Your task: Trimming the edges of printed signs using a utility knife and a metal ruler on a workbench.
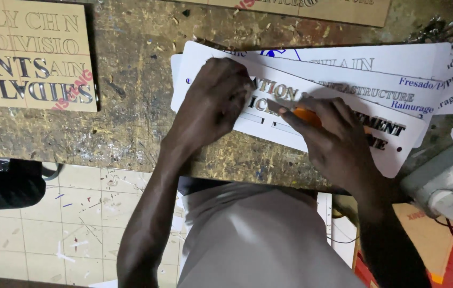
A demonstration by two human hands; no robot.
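A white plastic sign plate with dark cut letters lies on top of a stack of similar white plates on a worn wooden workbench. My left hand presses flat on the left part of the top plate. My right hand grips an orange-handled knife, its blade end touching the lettering near the plate's middle. My fingers hide most of the handle.
A tan board with lettering lies at the bench's far left, another tan board at the top edge. A white power strip with a plug sits at the right. Tiled floor shows below the bench edge.
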